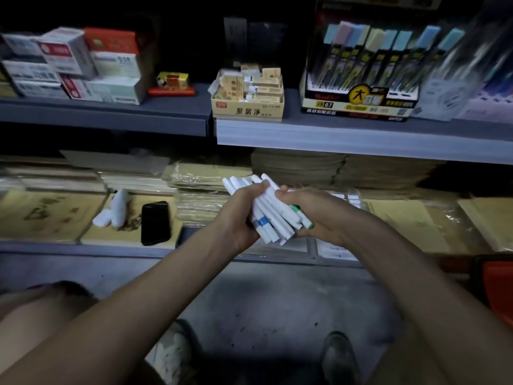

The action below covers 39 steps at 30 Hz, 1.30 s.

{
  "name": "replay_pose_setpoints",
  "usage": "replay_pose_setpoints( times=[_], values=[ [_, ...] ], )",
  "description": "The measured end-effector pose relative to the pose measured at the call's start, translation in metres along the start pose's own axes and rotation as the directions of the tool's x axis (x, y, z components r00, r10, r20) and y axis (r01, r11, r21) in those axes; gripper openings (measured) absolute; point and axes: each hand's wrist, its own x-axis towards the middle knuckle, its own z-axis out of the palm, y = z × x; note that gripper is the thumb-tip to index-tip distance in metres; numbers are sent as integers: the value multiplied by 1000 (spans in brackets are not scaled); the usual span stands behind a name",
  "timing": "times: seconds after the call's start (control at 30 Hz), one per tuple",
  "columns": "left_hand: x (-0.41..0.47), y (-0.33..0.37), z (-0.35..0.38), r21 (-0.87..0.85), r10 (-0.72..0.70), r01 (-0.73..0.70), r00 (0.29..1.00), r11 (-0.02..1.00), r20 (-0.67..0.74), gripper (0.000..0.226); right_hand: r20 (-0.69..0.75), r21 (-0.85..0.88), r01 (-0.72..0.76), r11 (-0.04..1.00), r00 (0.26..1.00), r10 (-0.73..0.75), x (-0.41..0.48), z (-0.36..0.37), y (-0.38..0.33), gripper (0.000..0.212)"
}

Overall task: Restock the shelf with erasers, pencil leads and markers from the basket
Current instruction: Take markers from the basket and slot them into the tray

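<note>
Left hand (239, 215), right hand (316, 215) round slim cylindrical markers (273, 218)

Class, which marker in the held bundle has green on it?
The marker against the right hand; the rest look white, one with a blue band.

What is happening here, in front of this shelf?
A crouching person grips a bundle of white markers with the left hand and the right hand. The markers are not yet placed. On the upper shelf stand an open box of erasers and a pencil lead display.
</note>
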Motion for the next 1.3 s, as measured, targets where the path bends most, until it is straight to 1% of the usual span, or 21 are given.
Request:
replay_pose_setpoints(
  times=[0.07, 0.13, 0.2, 0.3, 0.33, 0.4, 0.47, 0.5, 0.6, 0.67, 0.7, 0.77, 0.83, 0.9, 0.97, 1.03, 1.13, 1.17, 1.23, 1.27, 1.3],
  values=[
    [6, 4, -6, -7, 6, -7, 999, 1000, -40, 36, 57, 62, -43, 997, 998, 40, 7, 0, -4, 22],
    [12, 7, -9, -13, 16, -17, 997, 1000, -79, 27, 87, 97, -51, 994, 995, 42, 10, -3, -6, 27],
    [16, 10, -9, -47, 28, -32, 995, 998, -96, 19, 60, 107, -36, 994, 998, 29, 13, -8, -8, 28],
    [21, 16, -11, -102, 49, -59, 994, 993, -100, 14, 29, 95, 2, 995, 1000, -4, 19, -20, -8, 28],
    [22, 17, -13, -92, 58, -68, 993, 993, -106, 13, 11, 36, 21, 999, 1000, -21, 21, -24, -7, 28],
    [27, 18, -19, -36, 69, -74, 990, 997, -124, 12, -82, -180, 43, 983, 995, -59, 31, -30, 2, 23],
    [31, 17, -25, 0, 65, -66, 987, 998, -150, 12, -156, -381, 36, 924, 982, -103, 43, -35, 12, 13],
    [31, 15, -28, 11, 56, -55, 984, 998, -171, 13, -166, -425, 21, 905, 981, -101, 49, -35, 15, 10],
    [32, 9, -39, 21, 17, -13, 972, 1000, -235, 25, -128, -323, -27, 946, 992, -15, 64, -31, 21, 5],
    [33, 7, -50, 55, 5, 10, 961, 998, -277, 27, -93, -357, 1, 934, 995, -36, 71, -29, 25, 8],
    [32, 8, -55, 74, 0, 23, 954, 997, -301, 21, -84, -405, 34, 914, 994, -74, 75, -30, 29, 10],
    [31, 10, -64, 73, -9, 34, 947, 997, -322, 11, -99, -500, 103, 860, 980, -174, 80, -34, 36, 3],
    [30, 13, -67, 73, -8, 33, 948, 997, -318, 8, -144, -590, 148, 793, 948, -284, 86, -38, 40, 12],
    [30, 12, -69, 80, 3, 23, 953, 997, -302, 6, -207, -637, 160, 754, 907, -367, 89, -38, 38, 15],
    [30, 8, -70, 75, 5, 19, 954, 997, -300, 4, -259, -640, 168, 750, 871, -416, 94, -38, 35, 13],
    [32, 5, -73, 72, -1, 23, 954, 997, -300, 4, -292, -606, 171, 777, 861, -416, 97, -38, 32, 12],
    [34, 1, -77, 70, -22, 45, 954, 997, -300, 8, -282, -577, 164, 800, 880, -383, 101, -38, 24, 13],
    [35, 1, -79, 77, -26, 52, 951, 996, -307, 9, -270, -530, 165, 832, 897, -351, 101, -37, 22, 13],
    [36, 1, -82, 86, -30, 60, 947, 995, -319, 12, -229, -376, 173, 910, 934, -273, 102, -36, 17, 16],
    [36, 2, -84, 83, -31, 61, 947, 995, -320, 15, -219, -336, 181, 924, 940, -263, 103, -36, 15, 17],
    [37, 2, -87, 80, -34, 62, 947, 995, -321, 16, -226, -361, 193, 913, 931, -286, 105, -37, 16, 16]
  ],
)
